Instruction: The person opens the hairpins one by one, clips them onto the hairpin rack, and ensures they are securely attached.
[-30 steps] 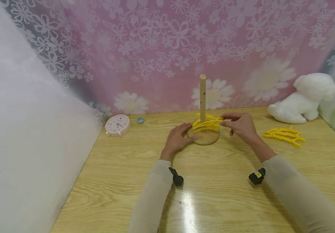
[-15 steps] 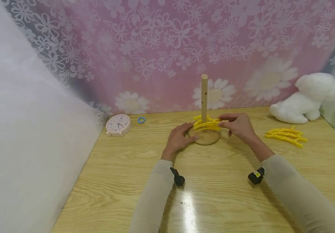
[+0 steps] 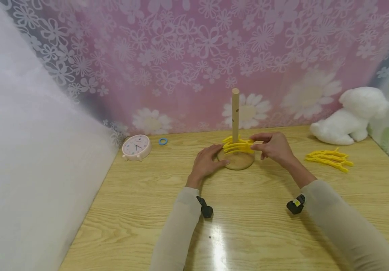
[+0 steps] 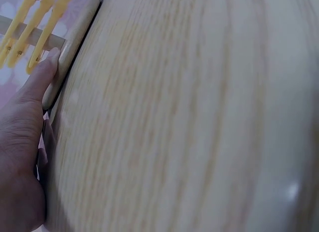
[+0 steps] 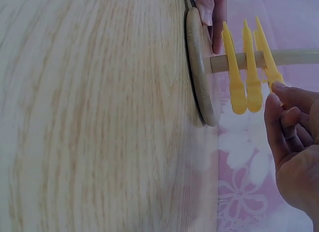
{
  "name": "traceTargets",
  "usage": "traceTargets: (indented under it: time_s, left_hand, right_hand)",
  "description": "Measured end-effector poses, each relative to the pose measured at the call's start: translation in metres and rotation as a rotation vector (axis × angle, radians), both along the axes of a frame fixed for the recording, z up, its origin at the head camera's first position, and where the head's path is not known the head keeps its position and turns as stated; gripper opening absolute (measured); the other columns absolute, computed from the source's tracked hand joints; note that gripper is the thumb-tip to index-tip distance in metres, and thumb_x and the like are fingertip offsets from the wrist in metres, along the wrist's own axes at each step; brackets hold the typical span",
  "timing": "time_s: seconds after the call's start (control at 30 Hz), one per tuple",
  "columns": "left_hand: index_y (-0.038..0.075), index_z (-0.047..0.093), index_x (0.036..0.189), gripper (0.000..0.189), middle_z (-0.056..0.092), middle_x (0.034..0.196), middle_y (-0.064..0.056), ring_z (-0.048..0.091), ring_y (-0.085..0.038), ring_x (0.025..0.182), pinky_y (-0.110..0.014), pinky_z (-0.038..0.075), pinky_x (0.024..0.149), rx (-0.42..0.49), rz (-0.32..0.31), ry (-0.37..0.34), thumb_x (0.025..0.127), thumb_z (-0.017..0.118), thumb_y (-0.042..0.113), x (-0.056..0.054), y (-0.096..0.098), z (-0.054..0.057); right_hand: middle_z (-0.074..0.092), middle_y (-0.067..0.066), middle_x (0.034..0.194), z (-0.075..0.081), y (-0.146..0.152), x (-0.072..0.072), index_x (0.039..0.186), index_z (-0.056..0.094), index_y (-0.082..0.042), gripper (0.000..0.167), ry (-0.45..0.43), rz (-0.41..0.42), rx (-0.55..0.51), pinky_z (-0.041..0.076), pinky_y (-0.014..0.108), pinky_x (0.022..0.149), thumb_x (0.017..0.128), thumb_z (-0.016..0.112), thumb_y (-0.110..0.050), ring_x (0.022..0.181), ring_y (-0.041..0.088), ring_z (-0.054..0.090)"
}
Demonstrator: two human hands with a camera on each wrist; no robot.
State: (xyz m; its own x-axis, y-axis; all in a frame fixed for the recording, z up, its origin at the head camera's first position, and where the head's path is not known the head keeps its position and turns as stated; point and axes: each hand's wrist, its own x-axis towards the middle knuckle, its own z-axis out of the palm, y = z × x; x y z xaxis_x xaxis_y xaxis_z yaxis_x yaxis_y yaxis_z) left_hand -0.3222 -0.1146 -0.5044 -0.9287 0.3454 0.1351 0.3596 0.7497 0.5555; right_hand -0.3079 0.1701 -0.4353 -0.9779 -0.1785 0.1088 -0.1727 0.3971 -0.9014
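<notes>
Right hand (image 3: 273,149): fingers pinch topmost yellow clip (image 5: 266,53), 1 of 3 on wooden post (image 3: 235,116). Left hand (image 3: 206,163): thumb and fingers apart, touching round base (image 3: 237,162).

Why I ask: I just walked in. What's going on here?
A person is working with both bare hands at an upright wooden post on a round base. The right hand pinches the end of a yellow clip set across the post, while the left hand rests at the base's edge. Two more yellow clips sit across the post, nearer the base, and some loose clips lie on the table to the right.
</notes>
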Motion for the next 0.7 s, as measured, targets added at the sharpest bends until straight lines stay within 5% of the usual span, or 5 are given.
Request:
traceTargets:
  time_s: [0.33,0.7]
  left_hand:
    - [0.029,0.043,0.16,0.077,0.042,0.164,0.009,0.031,-0.01,0.154,-0.038,0.018,0.129,-0.022,0.004,-0.006,0.095,0.068,0.06,0.0,0.0,0.0]
    - [0.03,0.044,0.16,0.076,0.041,0.165,0.007,0.031,-0.012,0.154,-0.04,0.017,0.129,-0.018,0.012,-0.01,0.095,0.067,0.062,0.002,0.001,0.0]
  right_hand:
    - [0.069,0.019,0.133,-0.007,-0.002,0.0,0.132,0.072,-0.005,0.039,0.027,-0.017,-0.023,0.059,0.046,0.05,0.095,0.079,-0.016,0.052,0.035,0.066]
    - [0.064,0.021,0.14,-0.011,-0.002,0.019,0.139,0.065,-0.003,0.046,0.058,-0.074,-0.105,0.061,0.044,0.054,0.099,0.075,-0.024,0.05,0.034,0.059]
